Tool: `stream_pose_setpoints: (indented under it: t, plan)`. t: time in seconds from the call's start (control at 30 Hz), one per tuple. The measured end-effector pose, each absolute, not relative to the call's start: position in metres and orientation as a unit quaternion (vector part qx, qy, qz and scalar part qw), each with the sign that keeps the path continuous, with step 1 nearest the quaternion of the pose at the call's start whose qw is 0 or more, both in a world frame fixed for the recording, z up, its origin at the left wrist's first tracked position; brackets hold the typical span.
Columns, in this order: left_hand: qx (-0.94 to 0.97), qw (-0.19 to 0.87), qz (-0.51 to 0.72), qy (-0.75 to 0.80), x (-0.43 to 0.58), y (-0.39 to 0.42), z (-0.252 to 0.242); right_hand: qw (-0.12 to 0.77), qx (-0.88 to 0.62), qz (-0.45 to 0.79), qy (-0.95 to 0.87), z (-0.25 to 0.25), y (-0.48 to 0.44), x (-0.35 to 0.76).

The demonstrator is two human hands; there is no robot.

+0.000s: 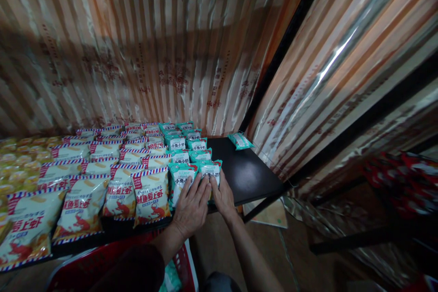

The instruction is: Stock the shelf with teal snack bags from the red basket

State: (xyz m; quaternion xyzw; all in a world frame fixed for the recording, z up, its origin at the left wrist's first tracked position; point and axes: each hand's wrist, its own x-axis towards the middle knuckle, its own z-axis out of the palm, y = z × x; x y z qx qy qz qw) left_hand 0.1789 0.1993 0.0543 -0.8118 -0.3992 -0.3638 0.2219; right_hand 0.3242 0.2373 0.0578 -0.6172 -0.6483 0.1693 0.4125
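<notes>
Both my hands rest on the front teal snack packets (180,181) at the shelf's near edge. My left hand (191,207) lies flat with fingers stretched over the packets. My right hand (223,196) presses against the side of the rightmost teal packet (209,169), fingers together and extended. Teal packets run in two rows toward the back. To their left lie rows of white packets with red shrimp print (150,196).
A black shelf (246,173) has bare surface at the right, with one lone teal packet (240,140) near the back corner. Yellow packets (13,164) sit far left. A red basket (102,269) stands below me. Striped foil sheeting (153,45) lines the walls.
</notes>
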Motion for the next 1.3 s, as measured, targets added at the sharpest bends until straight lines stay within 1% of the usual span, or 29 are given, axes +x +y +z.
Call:
stream_pose_setpoints:
  t: [0.17, 0.37, 0.73, 1.1, 1.3]
  plan:
    - [-0.816, 0.209, -0.364, -0.398, 0.179, 0.198, 0.056, 0.416, -0.599, 0.177, -0.661, 0.059, 0.238, 0.325]
    - [-0.816, 0.209, -0.355, -0.405, 0.18, 0.198, 0.057, 0.405, -0.62, 0.187, -0.646, 0.053, 0.24, 0.32]
    - [-0.813, 0.226, -0.367, -0.391, 0.177, 0.197, 0.057, 0.498, -0.614, 0.132, -0.598, 0.047, 0.228, 0.323]
    - [-0.822, 0.224, -0.386, -0.354, 0.178, 0.199, 0.051, 0.531, -0.618, 0.161, -0.557, 0.056, 0.24, 0.313]
    - [-0.824, 0.214, -0.381, -0.359, 0.178, 0.199, 0.051, 0.518, -0.635, 0.165, -0.55, 0.058, 0.246, 0.31]
